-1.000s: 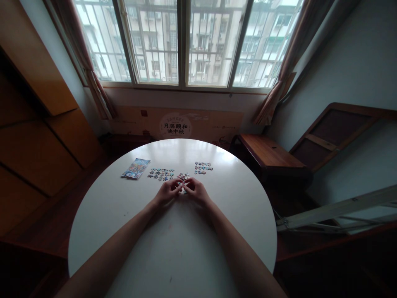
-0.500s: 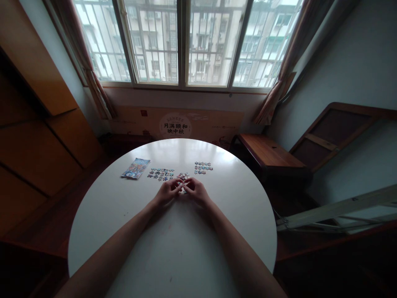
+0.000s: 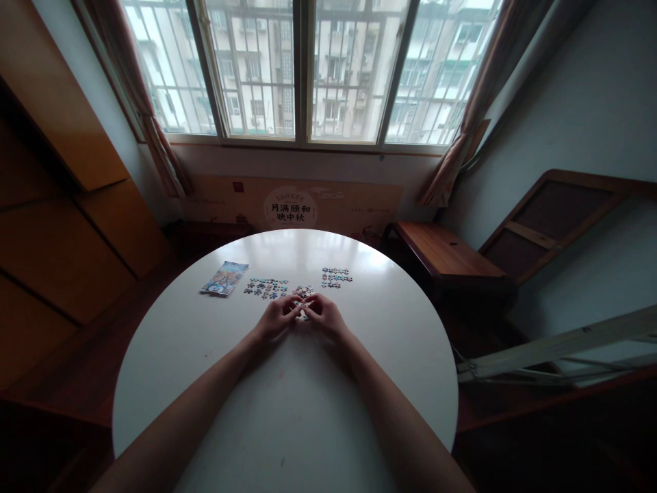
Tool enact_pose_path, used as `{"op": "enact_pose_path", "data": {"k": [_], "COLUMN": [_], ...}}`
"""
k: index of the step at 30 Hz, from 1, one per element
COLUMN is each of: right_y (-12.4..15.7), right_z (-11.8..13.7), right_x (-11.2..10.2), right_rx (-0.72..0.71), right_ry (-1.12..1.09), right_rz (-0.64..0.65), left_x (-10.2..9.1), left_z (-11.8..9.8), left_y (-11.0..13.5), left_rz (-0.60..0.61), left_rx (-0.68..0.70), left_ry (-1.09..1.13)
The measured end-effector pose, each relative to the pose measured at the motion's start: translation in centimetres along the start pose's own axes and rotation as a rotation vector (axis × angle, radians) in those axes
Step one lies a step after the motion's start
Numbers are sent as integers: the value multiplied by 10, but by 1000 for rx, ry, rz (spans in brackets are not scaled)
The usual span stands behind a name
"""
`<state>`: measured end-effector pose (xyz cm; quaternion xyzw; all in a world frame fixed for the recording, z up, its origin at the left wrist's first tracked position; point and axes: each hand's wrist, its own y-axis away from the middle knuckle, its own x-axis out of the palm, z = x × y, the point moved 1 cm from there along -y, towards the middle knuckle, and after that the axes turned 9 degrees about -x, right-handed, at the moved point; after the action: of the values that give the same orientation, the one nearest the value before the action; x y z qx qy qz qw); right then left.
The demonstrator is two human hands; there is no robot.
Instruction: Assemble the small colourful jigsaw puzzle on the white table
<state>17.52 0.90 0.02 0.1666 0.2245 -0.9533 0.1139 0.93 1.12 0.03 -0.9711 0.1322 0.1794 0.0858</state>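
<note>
Both my hands meet near the middle of a round white table. My left hand and my right hand have their fingers curled together, fingertips pinching small jigsaw pieces between them. What exactly each finger grips is too small to tell. A loose spread of puzzle pieces lies just beyond my left hand. Another small group of pieces lies beyond my right hand.
A colourful printed card or packet lies on the table's left. Beyond the table are a barred window, a cardboard box with printed characters, a low wooden bench at right, and wooden cabinets at left.
</note>
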Motion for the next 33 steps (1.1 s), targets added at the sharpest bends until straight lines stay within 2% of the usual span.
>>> {"op": "enact_pose_path", "data": {"k": [33], "right_y": [0], "right_z": [1], "right_x": [-1], "right_rx": [3], "right_ry": [-2], "right_rz": [4], "left_x": [0], "left_z": [-1], "left_y": [1], "left_rz": [-4], "left_rx": [-7], "left_ry": [18]}}
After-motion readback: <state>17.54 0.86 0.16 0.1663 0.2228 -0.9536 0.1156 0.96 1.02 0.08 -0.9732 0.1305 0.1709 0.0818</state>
